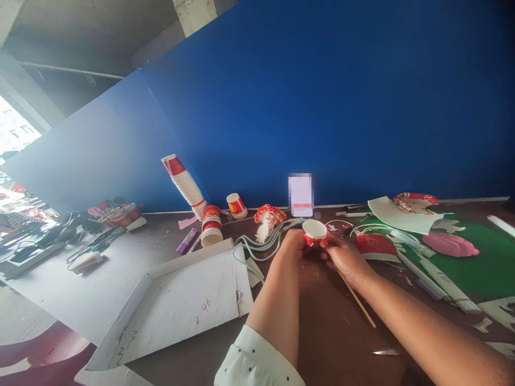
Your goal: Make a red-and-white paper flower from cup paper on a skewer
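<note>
A paper cup piece (315, 230), white on one side with red curled strips around its edge, is between my two hands above the dark table. My left hand (296, 241) is closed on its left side, and my right hand (345, 258) grips its right side. Below the right hand a thin wooden stick (359, 304) slants toward me; whether the fingers hold it I cannot tell. A similar red-and-white cut cup (269, 217) with curled strips lies left of my hands. Behind them stands a small upright card or screen (301, 195), blurred out.
A white box lid (189, 305) lies left of my arms. Behind it lean stacked paper cups (187, 187), with a single cup (236, 206) and a purple glue stick (187, 241) nearby. Pale cables (261, 246) cross the middle. Paper scraps and markers cover a green mat (478, 268).
</note>
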Demonstrator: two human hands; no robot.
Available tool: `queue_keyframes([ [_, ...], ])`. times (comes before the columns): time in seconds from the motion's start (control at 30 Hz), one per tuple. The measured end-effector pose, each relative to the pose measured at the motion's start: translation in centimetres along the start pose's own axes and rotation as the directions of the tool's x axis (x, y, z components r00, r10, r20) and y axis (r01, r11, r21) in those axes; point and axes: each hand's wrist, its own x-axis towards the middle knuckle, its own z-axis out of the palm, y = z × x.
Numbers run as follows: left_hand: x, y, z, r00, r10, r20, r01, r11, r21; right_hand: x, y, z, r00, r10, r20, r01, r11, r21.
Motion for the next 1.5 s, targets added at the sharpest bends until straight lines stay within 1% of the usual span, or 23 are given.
queue_keyframes([
  [0.1,-0.4,0.3,0.1,0.998,-0.014,-0.054,0.017,0.999,0.046,-0.1,-0.1,0.1,1.0,-0.009,-0.01,0.008,0.999,-0.052],
  [0.2,-0.2,0.3,0.2,0.999,-0.008,-0.051,0.008,1.0,0.012,-0.1,0.0,0.1,1.0,-0.011,-0.015,0.009,0.997,-0.077],
  [0.37,0.4,-0.1,0.1,1.0,0.007,-0.022,-0.006,1.0,0.017,0.4,0.6,0.0,1.0,-0.004,-0.017,0.003,0.997,-0.073],
  [0.47,0.4,-0.1,0.1,0.999,0.018,-0.037,-0.017,1.0,0.011,0.6,0.8,-0.1,1.0,-0.009,-0.012,0.009,0.998,-0.063],
  [0.57,0.2,-0.1,0.2,0.999,0.026,-0.047,-0.027,1.0,-0.004,0.6,0.7,-0.1,1.0,0.009,0.005,-0.009,1.0,0.027],
  [0.63,0.1,-0.1,0.2,0.999,0.042,-0.02,-0.042,0.999,-0.034,0.5,0.5,0.0,0.999,0.036,0.021,-0.038,0.992,0.124],
  [0.73,0.1,-0.2,0.2,0.999,0.045,0.008,-0.044,0.996,-0.078,0.4,0.1,0.1,0.996,0.048,0.075,-0.065,0.968,0.243],
  [0.83,0.4,-0.3,0.1,0.999,0.041,0.006,-0.04,0.996,-0.079,0.4,-0.1,0.1,0.991,0.041,0.13,-0.08,0.946,0.313],
  [1.03,0.6,-0.3,0.1,0.999,0.037,0.01,-0.037,0.998,-0.06,0.4,-0.2,0.1,0.982,0.086,0.168,-0.151,0.893,0.424],
  [1.13,0.5,-0.2,0.2,0.999,0.031,0.013,-0.03,0.997,-0.075,0.4,-0.2,0.1,0.978,0.113,0.177,-0.184,0.867,0.463],
  [1.3,0.2,-0.1,0.4,0.999,0.013,-0.03,-0.016,0.995,-0.094,0.4,-0.2,0.2,0.976,0.174,0.13,-0.216,0.84,0.498],
  [1.37,0.1,-0.1,0.4,0.999,0.015,-0.033,-0.018,0.995,-0.097,0.4,-0.2,0.2,0.977,0.169,0.128,-0.211,0.836,0.507],
  [1.5,0.2,-0.1,0.3,0.999,0.035,-0.005,-0.035,0.994,-0.105,0.5,0.0,0.2,0.985,0.135,0.111,-0.171,0.871,0.461],
])
